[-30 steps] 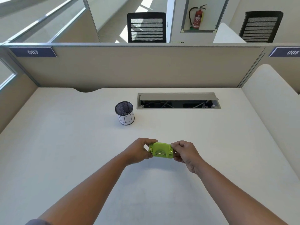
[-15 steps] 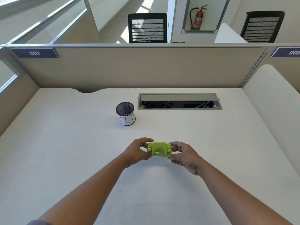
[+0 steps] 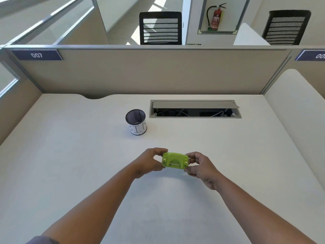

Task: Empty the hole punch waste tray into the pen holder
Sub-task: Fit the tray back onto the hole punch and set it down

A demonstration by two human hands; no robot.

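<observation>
The left hand point(image 3: 149, 161) and right hand point(image 3: 200, 166) are each gripping an end of the green hole punch point(image 3: 175, 160). It is hovering above the bench point(image 3: 70, 164), well apart from the mesh pen holder point(image 3: 136, 124).

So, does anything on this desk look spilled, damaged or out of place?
No spill or damage shows. The only odd thing: the cable hatch in the desk stands open, with wires visible. The pen holder stands upright, and both hands hold the green hole punch above the desk.

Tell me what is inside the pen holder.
The pen holder shows dark mesh walls and a few small pale bits at the bottom; what they are is too small to tell. Its near wall hides part of the floor.
</observation>
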